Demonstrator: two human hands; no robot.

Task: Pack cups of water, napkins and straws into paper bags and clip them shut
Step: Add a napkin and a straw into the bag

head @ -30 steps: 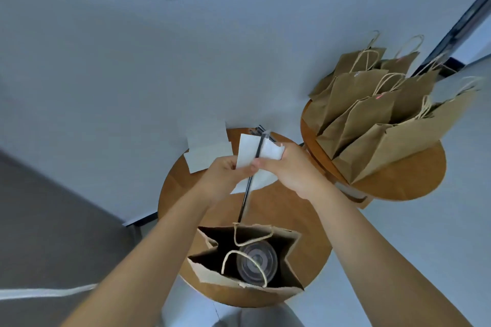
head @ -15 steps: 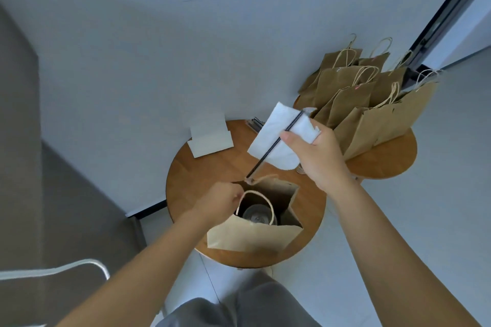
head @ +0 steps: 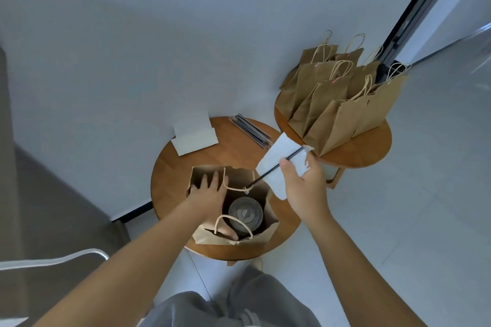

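Observation:
An open brown paper bag (head: 261,194) stands on the near round wooden table (head: 170,170). A lidded cup of water (head: 245,214) sits inside it. My left hand (head: 210,194) reaches into the bag's mouth with fingers spread, pressing its left wall outward. My right hand (head: 303,183) holds a white napkin (head: 281,164) and a black straw (head: 276,167) pinched together just right of the bag; the straw's lower tip points at the bag's opening.
A stack of white napkins (head: 194,138) and a bundle of black straws (head: 251,130) lie at the table's back. A second round table (head: 372,148) to the right carries several closed paper bags (head: 342,98). A white chair rail (head: 53,260) is lower left.
My left hand let go of the straw and napkin, dropped to the bag and spread inside its mouth. My right hand brought napkin and straw down beside the bag.

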